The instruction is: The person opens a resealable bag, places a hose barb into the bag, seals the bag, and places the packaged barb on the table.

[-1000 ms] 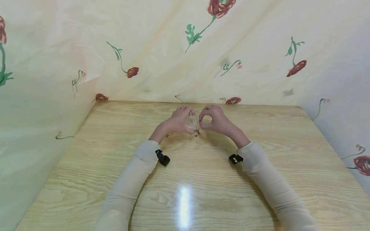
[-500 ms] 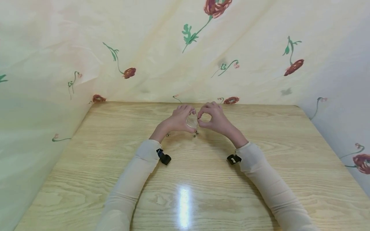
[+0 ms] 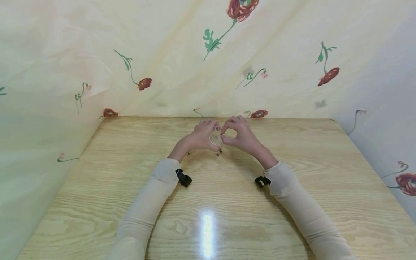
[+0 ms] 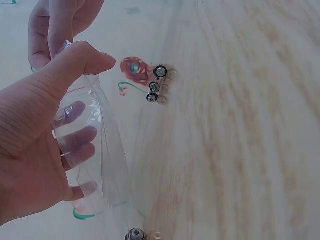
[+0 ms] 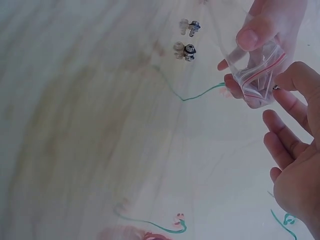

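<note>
My left hand (image 3: 200, 136) holds a clear zip bag (image 4: 107, 150) with a red line along its mouth, the thumb on one side and the fingers showing through the plastic. Beside the bag's mouth, my right hand (image 3: 242, 135) pinches a tiny dark metal piece (image 5: 276, 87) between thumb and index finger. Its other fingers are spread loosely. Small shiny metal fittings with dark rings (image 4: 154, 87) stand on the table near the bag. Another metal fitting (image 4: 136, 234) shows at the bottom of the left wrist view. The exact kind of the pinched piece is too small to tell.
A wooden table (image 3: 227, 216) with a glossy surface lies under both arms. Behind it and along the sides hangs a pale cloth (image 3: 182, 54) printed with red flowers. Each wrist wears a black strap mount (image 3: 184, 178).
My right hand has moved slightly left, closing the gap to the bag, so its pinching fingertips are now at the bag's edge. The left hand keeps its hold almost still.
</note>
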{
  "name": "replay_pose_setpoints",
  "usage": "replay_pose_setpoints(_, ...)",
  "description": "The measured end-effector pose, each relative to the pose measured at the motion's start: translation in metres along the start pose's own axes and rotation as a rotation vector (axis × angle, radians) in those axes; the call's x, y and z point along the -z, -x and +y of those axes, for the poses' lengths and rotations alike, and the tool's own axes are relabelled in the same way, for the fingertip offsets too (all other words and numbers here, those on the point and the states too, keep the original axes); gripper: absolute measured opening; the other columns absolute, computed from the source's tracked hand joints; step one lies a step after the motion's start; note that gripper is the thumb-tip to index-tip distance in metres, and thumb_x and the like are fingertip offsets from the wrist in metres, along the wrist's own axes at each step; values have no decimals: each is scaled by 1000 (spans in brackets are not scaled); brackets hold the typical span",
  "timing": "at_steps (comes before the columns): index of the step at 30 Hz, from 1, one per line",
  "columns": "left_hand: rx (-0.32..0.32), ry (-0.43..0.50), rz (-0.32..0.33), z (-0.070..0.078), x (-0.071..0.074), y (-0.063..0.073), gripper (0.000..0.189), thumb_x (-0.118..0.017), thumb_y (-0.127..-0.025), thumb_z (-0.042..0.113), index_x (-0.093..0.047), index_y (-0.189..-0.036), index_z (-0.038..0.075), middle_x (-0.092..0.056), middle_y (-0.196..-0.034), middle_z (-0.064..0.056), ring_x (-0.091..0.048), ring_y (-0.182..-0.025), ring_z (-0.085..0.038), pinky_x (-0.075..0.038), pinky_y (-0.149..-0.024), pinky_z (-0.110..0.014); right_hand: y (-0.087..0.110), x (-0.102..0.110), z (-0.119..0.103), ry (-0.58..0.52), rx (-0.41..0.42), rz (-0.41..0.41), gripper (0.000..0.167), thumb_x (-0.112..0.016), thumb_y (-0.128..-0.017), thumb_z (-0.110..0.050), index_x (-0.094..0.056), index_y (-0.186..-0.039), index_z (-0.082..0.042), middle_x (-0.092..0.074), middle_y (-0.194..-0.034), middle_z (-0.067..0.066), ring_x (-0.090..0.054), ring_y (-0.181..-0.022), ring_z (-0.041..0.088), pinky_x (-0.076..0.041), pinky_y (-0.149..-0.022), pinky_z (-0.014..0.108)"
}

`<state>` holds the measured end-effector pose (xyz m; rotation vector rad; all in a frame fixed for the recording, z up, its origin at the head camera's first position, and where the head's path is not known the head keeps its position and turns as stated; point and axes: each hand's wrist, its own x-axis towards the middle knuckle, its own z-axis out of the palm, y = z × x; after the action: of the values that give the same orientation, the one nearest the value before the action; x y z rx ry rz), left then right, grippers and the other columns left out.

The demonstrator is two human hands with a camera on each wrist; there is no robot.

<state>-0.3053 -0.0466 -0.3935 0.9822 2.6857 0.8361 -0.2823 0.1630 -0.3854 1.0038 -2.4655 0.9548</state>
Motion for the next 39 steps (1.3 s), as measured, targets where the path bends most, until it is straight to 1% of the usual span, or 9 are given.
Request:
replay_pose_setpoints(6, -4, -17, -7, 1, -1, 0, 67, -79, -80, 33, -44, -132, 10, -46, -131, -12, -36, -121, -29, -33, -101, -51, 1, -2, -2, -1, 20, 35, 5, -76, -84, -8, -73, -88, -10, -66, -103, 12, -48, -96, 31, -28, -89, 52)
replay_pose_setpoints(16, -7, -18, -3, 0, -1, 2, 67, -79, -80, 33, -43, -132, 12, -45, -131, -13, -36, -120, -29, -33, -99, -50, 1, -3, -4, 4, 25, 44, 6, -76, -85, -7, -74, -90, -10, -65, -106, 12, -47, -97, 31, -28, -92, 55)
replay_pose_setpoints(26, -13, -24, -1, -1, -3, 1, 68, -80, -80, 34, -43, -132, 12, -45, -129, -10, -37, -119, -28, -34, -99, -49, 1, -4, -6, 26, 30, 46, 7, -76, -86, -7, -74, -91, -11, -65, -105, 12, -48, -98, 31, -27, -92, 55)
replay_pose_setpoints(32, -13, -22, -3, -2, -3, 1, 70, -81, -79, 33, -43, -135, 12, -45, -131, -11, -37, -120, -28, -34, -99, -49, 1, -4, -6, 25, 34, 40, 7, -76, -85, -7, -74, -91, -11, -65, -104, 11, -47, -97, 30, -26, -92, 54)
replay_pose_setpoints(39, -15, -22, -5, -3, -3, 0, 70, -80, -79, 34, -43, -135, 13, -44, -130, -9, -36, -119, -27, -34, -98, -47, 0, -4, -6, 29, 31, 32, 7, -76, -85, -7, -75, -91, -10, -65, -105, 12, -47, -96, 29, -26, -91, 52)
